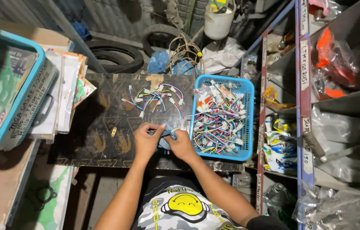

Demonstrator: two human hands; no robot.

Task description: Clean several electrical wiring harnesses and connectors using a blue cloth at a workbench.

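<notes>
At the far left a teal plastic crate (pixel 18 91) holds flat printed packets standing on edge, with a stack of papers (pixel 67 91) just beside it. Next comes the dark bench (pixel 103 127), where a loose cluster of short coloured wire leads with white plugs (pixel 154 99) lies near its far edge. Below that cluster the left hand (pixel 147 140) and the right hand (pixel 181 144) meet at the near edge of the bench, both forearms coming up from the bottom of the view and angling inward. Each grip is pressed together, pinching a small wire connector piece (pixel 170 131) between the fingertips; its exact shape is hard to make out. Just right of the right hand, a blue mesh basket (pixel 248 123) sits on the bench, filled with a tangle of many more coloured wire leads (pixel 220 121). Farthest right stand shelves (pixel 301 106) with bagged parts.
</notes>
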